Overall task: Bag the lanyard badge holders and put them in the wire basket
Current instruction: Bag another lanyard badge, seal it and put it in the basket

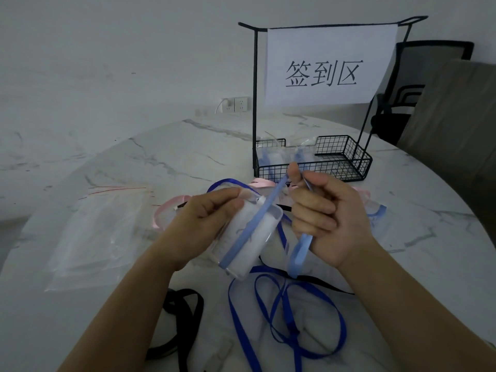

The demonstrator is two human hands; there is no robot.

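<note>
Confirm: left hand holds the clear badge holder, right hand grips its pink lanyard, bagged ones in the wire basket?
Wrong colour: the head view shows the right hand gripping a light blue lanyard, not pink. The left hand holds the clear badge holder; bagged ones lie in the wire basket.

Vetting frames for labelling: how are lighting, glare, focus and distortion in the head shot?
Head view: dim, flat, bluish light, faint shadows, no glare; sign text sharp; wide-angle stretch toward the edges, wire basket frame leaning; the clear badge holder in the left hand and the clear bags wash out against the pale table; the light blue lanyard in the right hand reads cleanly.
</note>
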